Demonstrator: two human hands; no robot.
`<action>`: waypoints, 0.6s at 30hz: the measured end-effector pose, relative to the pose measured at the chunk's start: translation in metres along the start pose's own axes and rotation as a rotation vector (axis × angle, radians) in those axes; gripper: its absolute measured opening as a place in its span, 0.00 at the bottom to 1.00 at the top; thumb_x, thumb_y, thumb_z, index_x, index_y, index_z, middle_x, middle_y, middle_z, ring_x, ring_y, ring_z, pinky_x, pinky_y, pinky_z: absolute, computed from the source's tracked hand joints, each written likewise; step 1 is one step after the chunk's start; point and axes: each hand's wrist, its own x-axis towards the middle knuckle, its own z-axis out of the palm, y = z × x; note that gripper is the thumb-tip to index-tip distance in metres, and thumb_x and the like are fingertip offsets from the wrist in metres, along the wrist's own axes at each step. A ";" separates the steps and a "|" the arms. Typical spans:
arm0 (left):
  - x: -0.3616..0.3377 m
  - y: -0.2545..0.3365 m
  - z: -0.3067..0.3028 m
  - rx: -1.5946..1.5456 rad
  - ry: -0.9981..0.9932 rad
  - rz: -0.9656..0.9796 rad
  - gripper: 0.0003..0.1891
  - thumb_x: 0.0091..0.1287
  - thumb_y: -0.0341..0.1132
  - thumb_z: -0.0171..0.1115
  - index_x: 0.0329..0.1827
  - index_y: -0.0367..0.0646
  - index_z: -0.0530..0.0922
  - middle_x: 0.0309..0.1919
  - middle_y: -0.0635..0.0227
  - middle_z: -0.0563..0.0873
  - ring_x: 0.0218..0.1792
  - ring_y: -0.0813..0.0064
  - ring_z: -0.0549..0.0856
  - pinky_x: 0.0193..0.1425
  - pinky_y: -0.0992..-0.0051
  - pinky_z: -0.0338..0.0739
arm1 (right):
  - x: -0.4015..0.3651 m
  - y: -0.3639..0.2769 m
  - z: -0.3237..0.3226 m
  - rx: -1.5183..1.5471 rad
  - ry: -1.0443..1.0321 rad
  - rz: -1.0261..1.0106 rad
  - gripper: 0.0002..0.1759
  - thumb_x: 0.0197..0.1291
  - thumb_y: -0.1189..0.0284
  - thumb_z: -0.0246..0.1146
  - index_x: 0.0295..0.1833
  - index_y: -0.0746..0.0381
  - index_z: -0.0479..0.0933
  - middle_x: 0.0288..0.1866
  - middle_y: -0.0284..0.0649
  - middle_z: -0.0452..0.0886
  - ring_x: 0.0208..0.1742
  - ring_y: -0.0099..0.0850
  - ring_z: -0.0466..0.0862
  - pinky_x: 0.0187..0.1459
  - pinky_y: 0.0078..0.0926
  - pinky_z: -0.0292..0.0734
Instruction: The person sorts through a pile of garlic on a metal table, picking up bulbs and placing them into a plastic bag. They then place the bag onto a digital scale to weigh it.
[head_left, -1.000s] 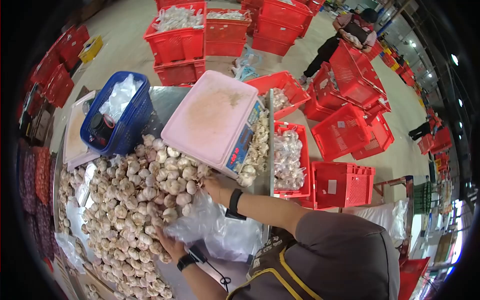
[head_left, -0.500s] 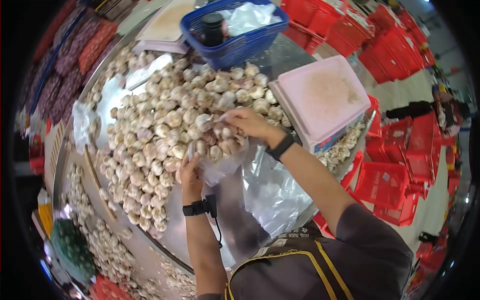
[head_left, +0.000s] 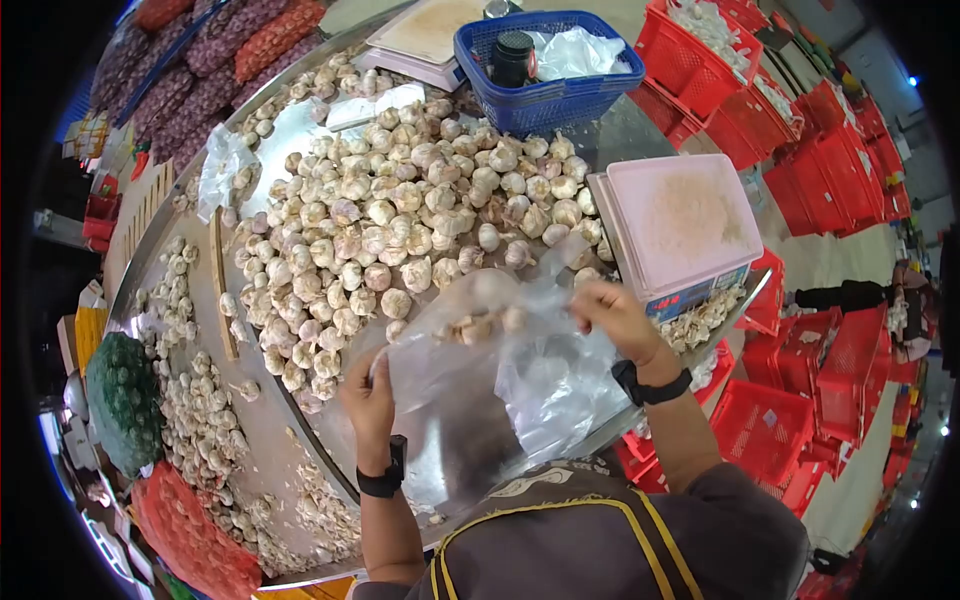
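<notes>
A clear plastic bag is stretched between my two hands, above the near edge of a big heap of garlic bulbs. Several bulbs show through the plastic; whether they are inside or beneath it I cannot tell. My left hand pinches the bag's left edge, thumb up. At the bag's right side, my right hand has its fingers closed on the plastic. More clear bags lie on the metal table just below my right hand. To the right stands a scale with a pink top.
A blue basket holding a dark jar and plastic stands at the back, beside another scale. Red crates are stacked on the right. Green and red net sacks sit at the lower left, near loose garlic.
My hands have moved apart, my right hand going right and down, and the bunched bag is now spread wide. The whole view has shifted, too.
</notes>
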 end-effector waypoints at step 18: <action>0.034 0.239 0.123 -0.418 -0.195 0.321 0.10 0.72 0.25 0.53 0.50 0.37 0.81 0.29 0.67 0.87 0.15 0.93 0.68 0.17 0.87 0.62 | -0.080 -0.164 -0.130 0.101 0.382 -0.509 0.14 0.69 0.67 0.59 0.48 0.68 0.78 0.30 0.32 0.76 0.30 0.23 0.77 0.42 0.22 0.74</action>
